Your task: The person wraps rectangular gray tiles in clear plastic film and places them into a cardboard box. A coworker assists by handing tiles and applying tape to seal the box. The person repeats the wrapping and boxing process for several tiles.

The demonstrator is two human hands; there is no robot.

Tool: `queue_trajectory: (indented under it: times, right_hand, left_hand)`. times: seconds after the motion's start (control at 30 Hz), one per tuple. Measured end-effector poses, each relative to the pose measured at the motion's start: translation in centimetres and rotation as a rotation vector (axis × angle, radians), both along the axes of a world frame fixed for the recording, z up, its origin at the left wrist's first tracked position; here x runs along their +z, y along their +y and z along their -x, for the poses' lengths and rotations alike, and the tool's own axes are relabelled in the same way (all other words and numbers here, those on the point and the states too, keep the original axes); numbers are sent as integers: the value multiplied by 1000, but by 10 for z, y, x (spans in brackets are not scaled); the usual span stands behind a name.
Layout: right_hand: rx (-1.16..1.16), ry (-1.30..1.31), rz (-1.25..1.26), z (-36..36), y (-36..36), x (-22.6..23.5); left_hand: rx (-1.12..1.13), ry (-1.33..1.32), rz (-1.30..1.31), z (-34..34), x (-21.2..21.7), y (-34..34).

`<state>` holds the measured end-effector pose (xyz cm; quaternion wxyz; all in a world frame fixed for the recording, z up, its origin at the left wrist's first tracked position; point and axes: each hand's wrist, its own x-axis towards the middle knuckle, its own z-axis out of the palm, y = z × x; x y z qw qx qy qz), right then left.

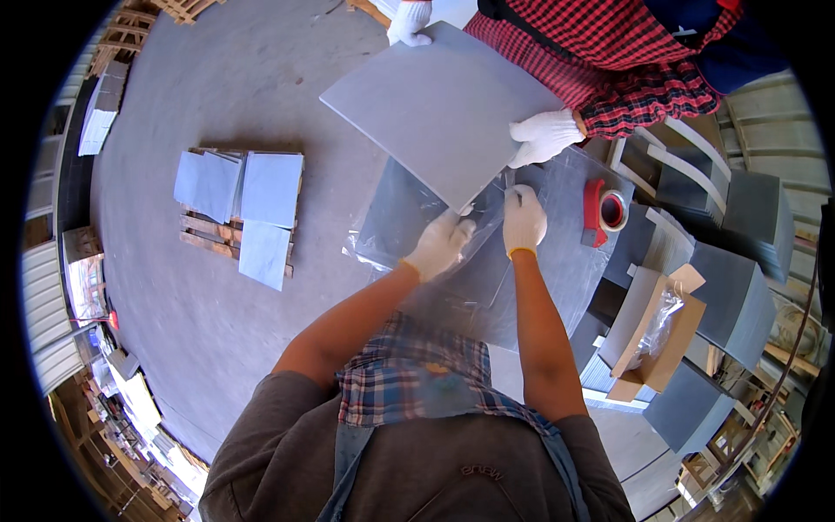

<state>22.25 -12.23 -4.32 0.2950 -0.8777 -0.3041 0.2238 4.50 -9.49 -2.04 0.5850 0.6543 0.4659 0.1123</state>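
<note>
My left hand (pixel 441 244) and my right hand (pixel 523 218), both in white gloves, pinch the open edge of a clear plastic bag (pixel 409 222) lying on the grey work table (pixel 565 252). Above the bag hangs a large grey square tile (pixel 439 109), tilted with one corner pointing down at the bag's mouth. A co-worker in a red checked shirt holds that tile with two white-gloved hands, one at its far corner (pixel 409 22) and one at its right corner (pixel 544 137).
A red tape dispenser (pixel 602 209) sits on the table to the right. Stacks of grey tiles (pixel 739 296) and an open cardboard box (pixel 657 331) stand further right. Several grey tiles lie on a wooden pallet (pixel 239 204) on the concrete floor to the left.
</note>
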Motion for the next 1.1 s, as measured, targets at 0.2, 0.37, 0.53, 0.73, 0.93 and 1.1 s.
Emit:
queue_trajectory:
  times: [0.2, 0.37, 0.53, 0.73, 0.93, 1.1]
  right_hand:
    - [104, -161, 84, -13, -8, -5]
    - [223, -350, 46, -22, -14, 0]
    - [385, -587, -185, -37, -18, -12]
    - [52, -331, -119, -37, -16, -25]
    - [-45, -149, 41, -55, -6, -28]
    - [-7, -108, 66, -72, -4, -29]
  left_hand:
    - [-228, 103, -630, -4, -42, 1]
    - [-447, 285, -536, -11, 4, -4]
    - [-509, 445, -693, -13, 18, -24]
    - [-480, 561, -712, -23, 30, -44]
    - [-445, 597, -664, -31, 30, -73]
    - [-447, 589, -772, -21, 24, -107]
